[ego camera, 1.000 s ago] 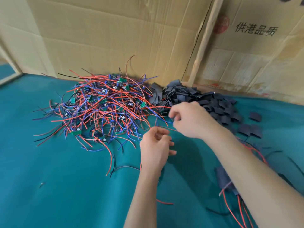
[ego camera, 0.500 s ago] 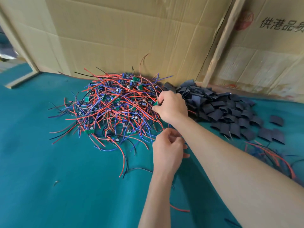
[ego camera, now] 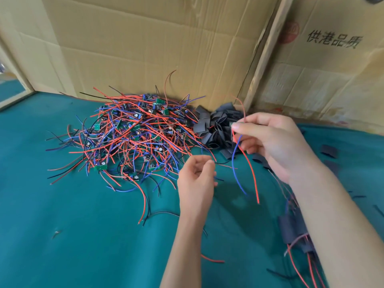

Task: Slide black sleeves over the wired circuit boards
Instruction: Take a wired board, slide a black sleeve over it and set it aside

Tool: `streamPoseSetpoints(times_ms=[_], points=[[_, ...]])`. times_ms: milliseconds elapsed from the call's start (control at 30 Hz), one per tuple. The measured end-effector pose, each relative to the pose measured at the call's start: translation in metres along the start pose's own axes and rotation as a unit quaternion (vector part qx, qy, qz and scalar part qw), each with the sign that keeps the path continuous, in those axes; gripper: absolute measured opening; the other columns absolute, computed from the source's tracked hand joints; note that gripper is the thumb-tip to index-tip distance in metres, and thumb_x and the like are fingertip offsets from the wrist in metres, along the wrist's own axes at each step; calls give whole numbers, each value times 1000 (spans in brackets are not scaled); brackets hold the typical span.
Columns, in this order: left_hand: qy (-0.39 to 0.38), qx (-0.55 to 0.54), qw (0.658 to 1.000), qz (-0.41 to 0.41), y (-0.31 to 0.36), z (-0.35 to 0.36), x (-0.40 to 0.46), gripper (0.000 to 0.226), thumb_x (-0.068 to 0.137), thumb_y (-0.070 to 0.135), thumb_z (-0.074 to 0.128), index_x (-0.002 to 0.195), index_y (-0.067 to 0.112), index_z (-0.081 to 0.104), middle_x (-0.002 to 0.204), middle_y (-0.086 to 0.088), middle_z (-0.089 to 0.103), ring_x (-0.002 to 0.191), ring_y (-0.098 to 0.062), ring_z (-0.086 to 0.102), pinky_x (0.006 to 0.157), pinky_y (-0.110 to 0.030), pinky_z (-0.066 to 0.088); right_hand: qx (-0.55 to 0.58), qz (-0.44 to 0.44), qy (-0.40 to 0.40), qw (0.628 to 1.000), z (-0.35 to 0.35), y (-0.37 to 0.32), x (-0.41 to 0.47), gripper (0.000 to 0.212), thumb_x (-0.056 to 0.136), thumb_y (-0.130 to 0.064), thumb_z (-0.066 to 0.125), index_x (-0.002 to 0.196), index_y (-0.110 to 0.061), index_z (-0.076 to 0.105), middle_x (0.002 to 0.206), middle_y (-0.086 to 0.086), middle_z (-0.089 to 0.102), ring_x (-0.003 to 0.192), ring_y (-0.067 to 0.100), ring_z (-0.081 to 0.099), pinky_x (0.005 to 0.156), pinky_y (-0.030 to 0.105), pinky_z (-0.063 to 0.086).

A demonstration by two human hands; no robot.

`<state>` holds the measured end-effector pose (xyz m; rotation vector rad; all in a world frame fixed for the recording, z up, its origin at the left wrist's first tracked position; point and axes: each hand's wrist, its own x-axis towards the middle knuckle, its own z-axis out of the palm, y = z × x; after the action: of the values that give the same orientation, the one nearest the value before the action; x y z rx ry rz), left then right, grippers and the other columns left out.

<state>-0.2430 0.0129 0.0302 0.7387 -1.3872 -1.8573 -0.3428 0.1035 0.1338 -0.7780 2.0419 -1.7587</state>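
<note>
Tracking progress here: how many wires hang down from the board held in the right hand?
2: a blue wire on the left and a longer red wire beside it, both below the right hand. Others may be hidden.

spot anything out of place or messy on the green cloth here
A few flat black sleeves lie scattered apart from the main black sleeve pile, and a loose red wire offcut sits alone on the teal green cloth. The tangled heap of wired circuit boards looks undamaged.

Right hand [ego camera: 276,142] pinches wired board [ego camera: 232,124] above sleeve pile [ego camera: 216,129]; left hand [ego camera: 196,179] curled, apparently empty
</note>
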Motion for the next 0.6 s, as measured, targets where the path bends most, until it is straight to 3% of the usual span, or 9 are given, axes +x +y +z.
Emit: streamPoseSetpoints(times_ms=[100, 233, 333, 433, 600], points=[[-22, -10, 1000, 8, 2, 1, -2, 15, 98, 23, 61, 92, 14, 70, 82, 0, 64, 77, -13, 65, 58, -25, 52, 1, 30, -16, 999, -4, 2, -6, 3, 89, -14, 74, 89, -11, 73, 77, 14, 76, 50, 13, 57, 55, 26, 45], [-37, -9, 998, 58, 8, -1, -4, 33, 91, 39, 57, 93, 10, 73, 78, 1, 63, 72, -9, 56, 62, -24, 45, -24, 46, -55, 997, 4, 8, -9, 6, 89, -10, 73, 83, -11, 74, 76, 18, 75, 48, 16, 58, 49, 25, 46], [-111, -116, 987, 23, 12, -4, -4, 21, 93, 18, 64, 110, 9, 72, 89, -12, 72, 81, -20, 63, 65, -26, 51, -103, 22, -62, 992, 11, 17, -10, 6, 86, -11, 77, 86, -7, 73, 71, 13, 74, 49, 15, 58, 45, 24, 45], [-141, -131, 981, 6, 11, -7, -3, 34, 93, -8, 59, 123, 4, 66, 95, -16, 72, 79, -19, 64, 63, -22, 50, -132, 17, -61, 989, 11, 22, -9, 6, 83, -14, 81, 83, -11, 76, 61, 7, 69, 46, 15, 53, 44, 24, 42], [-149, -114, 982, 9, 8, -6, -4, 36, 86, -7, 67, 118, 10, 70, 86, -5, 64, 63, -12, 59, 53, -21, 41, -233, -14, -65, 970, 4, 18, -7, 12, 78, -27, 86, 76, -19, 77, 48, -2, 59, 41, 5, 49, 42, 14, 36]])
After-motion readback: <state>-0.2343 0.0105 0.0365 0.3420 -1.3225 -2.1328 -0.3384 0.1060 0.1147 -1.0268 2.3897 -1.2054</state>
